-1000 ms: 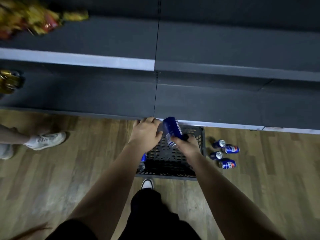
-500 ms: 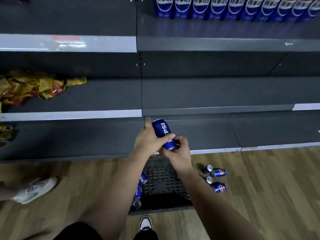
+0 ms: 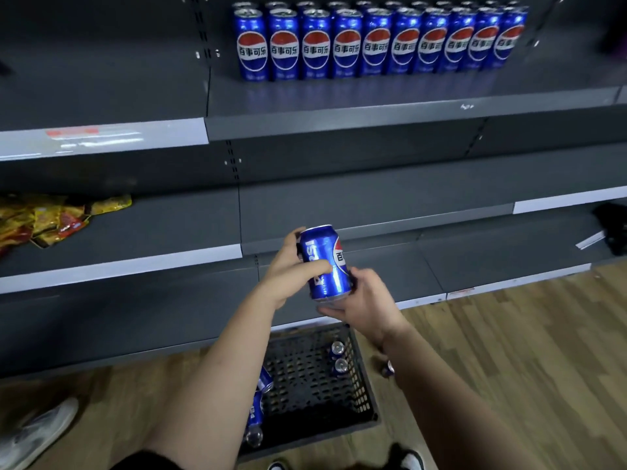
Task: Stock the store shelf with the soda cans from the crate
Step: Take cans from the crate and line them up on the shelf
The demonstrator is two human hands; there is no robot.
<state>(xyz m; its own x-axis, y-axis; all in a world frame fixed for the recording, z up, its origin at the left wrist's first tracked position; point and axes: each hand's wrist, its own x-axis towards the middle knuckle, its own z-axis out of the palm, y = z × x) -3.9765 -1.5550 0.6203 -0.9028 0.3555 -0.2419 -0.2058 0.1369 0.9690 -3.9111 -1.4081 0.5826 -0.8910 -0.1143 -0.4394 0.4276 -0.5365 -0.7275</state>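
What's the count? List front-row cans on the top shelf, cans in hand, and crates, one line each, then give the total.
Front-row shelf cans: 10
Held can: 1
Crate: 1
Total: 12

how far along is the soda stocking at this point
Done: a row of cans stands upright on the upper shelf. In hand: one held can, gripped by the left hand and the right hand. Left: at least four loose cans sit in the crate.
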